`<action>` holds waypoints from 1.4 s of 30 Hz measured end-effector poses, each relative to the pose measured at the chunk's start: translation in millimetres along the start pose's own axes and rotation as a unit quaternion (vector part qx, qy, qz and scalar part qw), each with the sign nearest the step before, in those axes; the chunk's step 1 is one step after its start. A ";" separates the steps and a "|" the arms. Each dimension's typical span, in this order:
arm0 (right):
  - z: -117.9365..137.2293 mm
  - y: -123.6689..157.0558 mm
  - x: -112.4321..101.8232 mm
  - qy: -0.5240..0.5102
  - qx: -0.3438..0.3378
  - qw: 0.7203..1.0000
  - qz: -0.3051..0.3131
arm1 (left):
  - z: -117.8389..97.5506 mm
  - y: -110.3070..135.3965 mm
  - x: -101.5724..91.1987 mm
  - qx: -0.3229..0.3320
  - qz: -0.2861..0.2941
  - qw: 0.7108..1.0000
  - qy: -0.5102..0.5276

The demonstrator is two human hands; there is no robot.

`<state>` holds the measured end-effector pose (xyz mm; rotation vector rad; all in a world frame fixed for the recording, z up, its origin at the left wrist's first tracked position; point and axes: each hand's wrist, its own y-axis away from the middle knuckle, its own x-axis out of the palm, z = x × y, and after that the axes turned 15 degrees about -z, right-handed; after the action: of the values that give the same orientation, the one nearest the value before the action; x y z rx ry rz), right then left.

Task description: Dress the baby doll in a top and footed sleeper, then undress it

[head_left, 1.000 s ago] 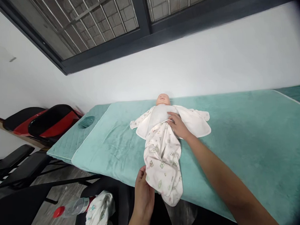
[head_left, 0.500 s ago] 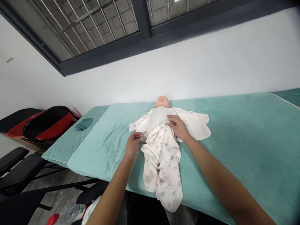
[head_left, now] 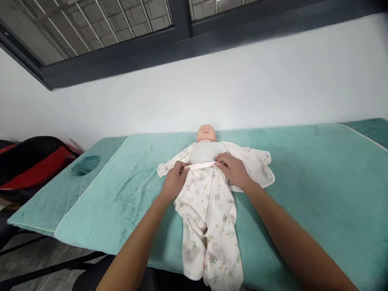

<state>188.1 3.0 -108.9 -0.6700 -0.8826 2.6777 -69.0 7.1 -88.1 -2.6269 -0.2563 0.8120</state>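
Observation:
A baby doll (head_left: pixel 206 133) lies on its back on a teal padded table (head_left: pixel 310 188), head toward the wall. Under it an open white printed top (head_left: pixel 256 164) spreads out to both sides. White printed footed trousers (head_left: pixel 209 221) cover its legs and hang over the table's near edge. My left hand (head_left: pixel 174 180) grips the waistband at the doll's left side, fingers closed. On the other side my right hand (head_left: pixel 234 170) grips the same waistband, fingers curled.
A white wall with a dark-framed window (head_left: pixel 177 27) stands behind the table. Black and red chairs (head_left: pixel 25 162) are at the left. The table has a face hole (head_left: pixel 85 165) near its left end. Grey floor and black table legs (head_left: pixel 42 274) show below left.
My left hand has come up from the trouser feet at the table's edge to the waistband. The trousers now lie spread flatter over the doll's legs. The view has shifted left.

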 end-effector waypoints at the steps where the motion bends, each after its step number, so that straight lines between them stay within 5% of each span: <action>1: -3.4 -3.4 1.1 0.006 0.026 1.000 0.001 | 5.9 -7.1 4.7 -0.018 -0.031 0.999 0.007; 7: -19.4 -13.9 13.8 -0.075 0.216 0.974 -0.008 | 36.5 -30.1 31.5 -0.107 -0.043 0.979 0.168; 13: -7.1 -0.5 12.2 -0.063 0.200 0.976 -0.060 | 44.9 -28.5 -2.2 -0.149 0.165 0.949 0.222; 20: -9.4 2.4 -25.5 -0.102 0.286 0.938 0.165 | 43.8 -29.4 -24.1 -0.121 0.288 0.921 0.233; 24: -7.8 1.9 -31.4 -0.209 0.317 0.897 0.227 | 38.8 -29.7 -27.3 -0.136 0.325 0.906 0.234; 28: -3.8 4.7 -27.0 -0.252 0.331 0.880 0.229 | 36.2 -25.3 -24.3 -0.139 0.314 0.906 0.248; 36: -9.3 14.4 -7.9 -0.226 0.332 0.913 0.076 | 40.9 -12.8 1.9 -0.123 0.144 0.950 0.248; 42: -20.9 12.7 8.9 -0.250 0.357 0.900 -0.005 | 50.4 -11.0 22.7 -0.099 0.077 0.956 0.267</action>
<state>189.7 6.6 -134.6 0.1982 0.0691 2.8926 -80.1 38.6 -133.5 -2.9591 0.0196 0.0963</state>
